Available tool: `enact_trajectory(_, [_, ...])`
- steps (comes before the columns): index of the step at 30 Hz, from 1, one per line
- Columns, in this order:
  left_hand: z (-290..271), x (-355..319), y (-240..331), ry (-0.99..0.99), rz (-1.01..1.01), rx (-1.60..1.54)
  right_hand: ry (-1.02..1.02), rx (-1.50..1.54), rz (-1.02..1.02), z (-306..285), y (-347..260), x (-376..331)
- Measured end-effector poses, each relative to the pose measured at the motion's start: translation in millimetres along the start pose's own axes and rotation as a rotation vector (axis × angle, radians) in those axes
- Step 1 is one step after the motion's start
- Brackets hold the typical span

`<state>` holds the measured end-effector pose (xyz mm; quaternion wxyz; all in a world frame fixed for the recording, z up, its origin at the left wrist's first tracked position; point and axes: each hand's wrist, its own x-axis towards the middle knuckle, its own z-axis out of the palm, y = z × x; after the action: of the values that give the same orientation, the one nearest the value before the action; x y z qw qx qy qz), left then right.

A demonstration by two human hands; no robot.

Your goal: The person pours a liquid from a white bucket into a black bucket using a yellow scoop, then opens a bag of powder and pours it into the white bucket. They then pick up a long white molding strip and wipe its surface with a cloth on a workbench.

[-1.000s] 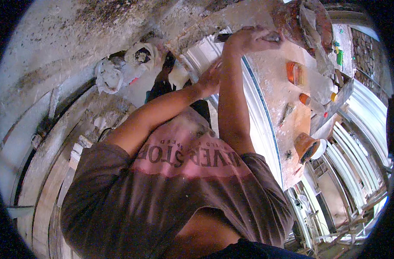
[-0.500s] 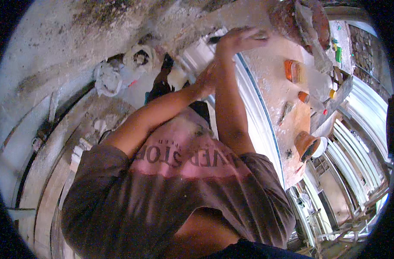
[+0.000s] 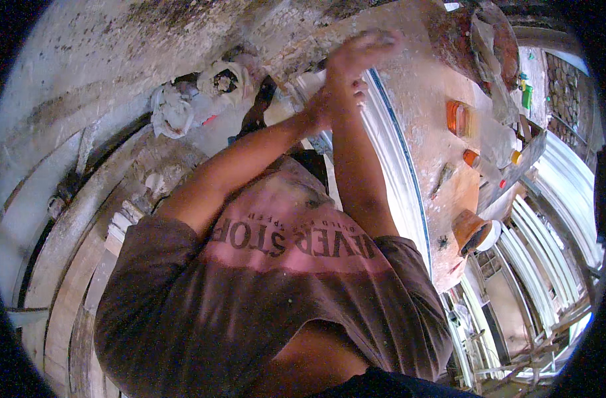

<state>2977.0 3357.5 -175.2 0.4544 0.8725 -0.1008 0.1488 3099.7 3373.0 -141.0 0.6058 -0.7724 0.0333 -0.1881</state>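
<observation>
Pressing flat, right hand (image 3: 359, 56) sits on the dusty surface (image 3: 429, 113) beside white moulding (image 3: 389, 152). Left hand (image 3: 336, 103) touches right wrist. Grip of either: cannot tell.

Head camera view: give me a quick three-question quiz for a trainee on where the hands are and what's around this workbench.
1. True or false: the right hand is over the dusty workbench top, farther from the body than the left hand.
2. The long white moulding lies: A) along the bench edge nearest the person; B) on the floor; C) leaning upright against a wall.
3. What lies on the floor to the left of the arms?

Key: 1 true. 2 A. 3 crumpled white bags.
</observation>
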Motion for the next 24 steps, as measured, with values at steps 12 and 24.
enact_trajectory(12, [19, -4, -15, 0.103, 0.107, 0.191, -0.21, -0.013, -0.124, 36, -39, -31])
enact_trajectory(24, [26, -3, -12, 0.099, -0.215, -0.559, -0.325, -0.006, -0.203, 26, -30, -5])
